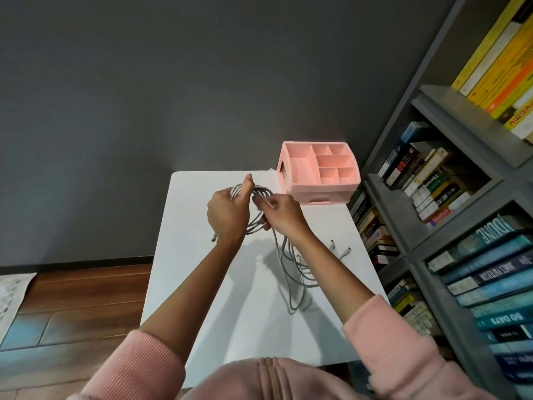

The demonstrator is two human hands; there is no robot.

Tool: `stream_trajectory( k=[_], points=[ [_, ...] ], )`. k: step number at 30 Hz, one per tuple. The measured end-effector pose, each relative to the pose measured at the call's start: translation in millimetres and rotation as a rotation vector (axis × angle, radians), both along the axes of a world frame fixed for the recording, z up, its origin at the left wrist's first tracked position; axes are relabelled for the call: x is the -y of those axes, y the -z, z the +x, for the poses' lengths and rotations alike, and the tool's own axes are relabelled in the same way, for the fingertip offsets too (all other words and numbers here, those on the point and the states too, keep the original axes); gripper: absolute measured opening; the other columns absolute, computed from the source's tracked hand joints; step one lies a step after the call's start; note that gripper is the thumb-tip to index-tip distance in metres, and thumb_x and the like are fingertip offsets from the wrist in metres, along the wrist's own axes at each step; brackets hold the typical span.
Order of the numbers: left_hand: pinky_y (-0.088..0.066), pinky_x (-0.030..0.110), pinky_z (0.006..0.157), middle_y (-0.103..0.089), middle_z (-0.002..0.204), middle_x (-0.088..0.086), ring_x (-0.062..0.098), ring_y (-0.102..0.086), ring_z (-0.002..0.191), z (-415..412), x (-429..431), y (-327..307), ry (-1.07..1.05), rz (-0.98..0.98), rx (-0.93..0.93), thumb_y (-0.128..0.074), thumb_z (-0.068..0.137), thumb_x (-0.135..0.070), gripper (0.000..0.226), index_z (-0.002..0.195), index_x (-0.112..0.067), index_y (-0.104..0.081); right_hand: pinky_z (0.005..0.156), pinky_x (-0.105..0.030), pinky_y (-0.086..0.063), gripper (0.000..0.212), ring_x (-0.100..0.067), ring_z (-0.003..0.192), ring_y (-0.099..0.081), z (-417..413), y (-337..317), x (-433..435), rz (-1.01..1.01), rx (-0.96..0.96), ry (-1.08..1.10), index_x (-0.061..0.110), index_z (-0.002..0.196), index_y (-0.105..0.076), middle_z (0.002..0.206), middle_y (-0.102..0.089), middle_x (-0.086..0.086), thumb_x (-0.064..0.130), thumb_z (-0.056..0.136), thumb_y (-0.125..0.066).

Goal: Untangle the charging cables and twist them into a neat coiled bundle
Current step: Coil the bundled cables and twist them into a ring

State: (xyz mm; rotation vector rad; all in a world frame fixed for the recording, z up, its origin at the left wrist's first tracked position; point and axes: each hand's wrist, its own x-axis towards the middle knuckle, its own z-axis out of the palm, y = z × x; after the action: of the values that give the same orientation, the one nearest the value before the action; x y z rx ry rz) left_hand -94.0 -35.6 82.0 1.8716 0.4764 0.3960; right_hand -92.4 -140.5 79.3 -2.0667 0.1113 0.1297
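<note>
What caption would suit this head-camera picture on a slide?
Two hands wind grey charging cables into a coil above a white table.

Table centre, wall behind it, bookshelf along its right side. Organiser box on table's far right corner. Left hand and right hand side by side above table's far half, cables between them, trailing down onto table at right. Loose plugs near right edge.
</note>
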Motion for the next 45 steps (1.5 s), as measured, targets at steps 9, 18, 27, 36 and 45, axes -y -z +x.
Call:
stream_trajectory(
  k=[9,18,27,36,45],
  points=[
    [-0.028,0.028,0.049,-0.033,0.041,-0.003,0.016,-0.033,0.045,4,0,-3,0.059,-0.042,0.017,-0.059,0.085,-0.050,0.057,0.047,-0.013,-0.036,0.060,-0.026,-0.052,0.019,-0.009,0.059,-0.063,1,-2,6,0.147,0.076,-0.173,0.017,0.111,-0.063,0.075,-0.063,0.003,0.025,0.099,-0.050],
    [-0.024,0.029,0.049,-0.027,0.046,-0.001,0.019,-0.027,0.048,6,1,-6,0.059,-0.045,-0.026,-0.056,0.087,-0.049,0.058,0.049,-0.014,-0.029,0.081,-0.038,-0.049,0.035,-0.033,0.097,-0.061,4,-1,2,-0.345,0.181,-0.200,0.013,0.116,-0.057,0.107,-0.067,-0.012,0.036,0.102,-0.035],
    [-0.019,0.027,0.047,-0.026,0.048,-0.008,0.010,-0.019,0.045,7,-16,-3,0.524,-0.329,-0.071,-0.024,0.101,-0.031,0.045,0.058,-0.017,-0.031,0.048,-0.025,-0.025,0.068,-0.011,0.044,-0.032,18,-32,28,0.000,-0.161,-0.128,0.016,0.058,-0.052,0.054,-0.040,-0.001,0.075,0.087,-0.031],
    [-0.043,0.023,0.068,-0.052,0.068,-0.001,0.011,-0.048,0.061,14,-42,-6,0.962,-0.524,-0.290,-0.033,0.102,-0.037,0.037,0.081,-0.013,-0.053,0.045,-0.024,-0.017,0.058,-0.006,0.036,-0.020,17,-26,32,0.143,-0.141,-0.077,0.020,0.054,-0.037,0.038,-0.028,0.013,0.066,0.090,-0.042],
    [-0.052,0.020,0.070,-0.061,0.075,-0.001,0.012,-0.063,0.072,21,-59,-15,1.141,-0.543,-0.452,-0.045,0.089,-0.027,0.025,0.092,-0.006,-0.057,0.051,-0.025,-0.024,0.060,-0.004,0.034,-0.027,12,-19,28,0.051,-0.060,-0.114,0.019,0.051,-0.040,0.036,-0.032,0.010,0.063,0.091,-0.043]
  ],
)
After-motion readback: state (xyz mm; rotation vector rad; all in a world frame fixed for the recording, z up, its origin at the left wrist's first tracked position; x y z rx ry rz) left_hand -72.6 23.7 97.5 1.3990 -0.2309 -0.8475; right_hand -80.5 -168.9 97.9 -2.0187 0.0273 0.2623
